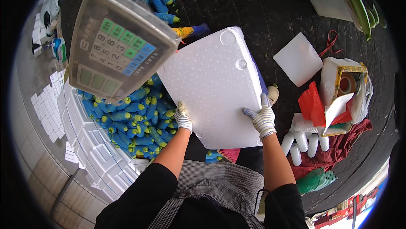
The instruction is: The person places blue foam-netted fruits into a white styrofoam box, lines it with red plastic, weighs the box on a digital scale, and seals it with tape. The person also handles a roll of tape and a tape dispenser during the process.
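In front of me a white polystyrene foam box or lid (212, 86) lies tilted, its flat face with round marks at the corners towards me. My left hand (183, 116), in a striped knit glove, grips its left edge. At the lower right edge my right hand (262, 118), gloved alike, holds on with the thumb across the face. What lies under the foam piece is mostly hidden. Beside my left hand is a large heap of courgettes in blue foam nets (136, 121). A pale root vegetable (272, 94) sits just beyond my right fingers.
A scale's display head (123, 45) with keys, wrapped in plastic, rises at upper left on a yellow-and-blue post (190, 32). White foam boxes (95, 146) line the left. At right are a white sheet (298, 59), a box with tape rolls (345, 84) and a dark red cloth (339, 149).
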### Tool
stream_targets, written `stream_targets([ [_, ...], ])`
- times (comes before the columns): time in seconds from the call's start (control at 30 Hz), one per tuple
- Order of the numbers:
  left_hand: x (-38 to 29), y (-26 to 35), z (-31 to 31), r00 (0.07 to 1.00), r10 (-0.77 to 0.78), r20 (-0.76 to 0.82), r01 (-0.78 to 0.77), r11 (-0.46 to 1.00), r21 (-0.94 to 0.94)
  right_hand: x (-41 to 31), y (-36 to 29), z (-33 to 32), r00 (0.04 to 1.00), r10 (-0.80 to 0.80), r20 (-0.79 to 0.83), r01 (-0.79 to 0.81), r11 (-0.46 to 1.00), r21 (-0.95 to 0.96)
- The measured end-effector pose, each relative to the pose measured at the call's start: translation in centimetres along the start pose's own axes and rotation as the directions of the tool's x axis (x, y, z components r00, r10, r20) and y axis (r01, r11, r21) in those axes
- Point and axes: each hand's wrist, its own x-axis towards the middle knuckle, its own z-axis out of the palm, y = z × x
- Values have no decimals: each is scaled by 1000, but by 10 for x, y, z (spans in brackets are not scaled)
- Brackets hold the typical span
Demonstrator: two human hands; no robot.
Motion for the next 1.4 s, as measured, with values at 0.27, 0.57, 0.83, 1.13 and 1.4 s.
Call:
stream_targets([
  [0.27,35,-22,-21,998,43,53,-51,987,151,-3,-33,-25,996,38,76,-26,989,-146],
  [0.57,-62,122,44,477,733,486,-803,139,579,-1,-22,-19,995,28,98,-16,992,-123],
  [0.83,-158,127,245,155,-554,818,-759,-596,-261,6,-9,-19,995,-39,94,42,999,-29],
  [1.13,-146,121,251,14,-480,877,-781,-553,-290,1,32,-21,985,-49,166,58,997,-52],
  [1.4,-133,119,239,-223,-330,918,-824,-439,-358,157,78,-172,930,-189,-317,93,951,-293],
])
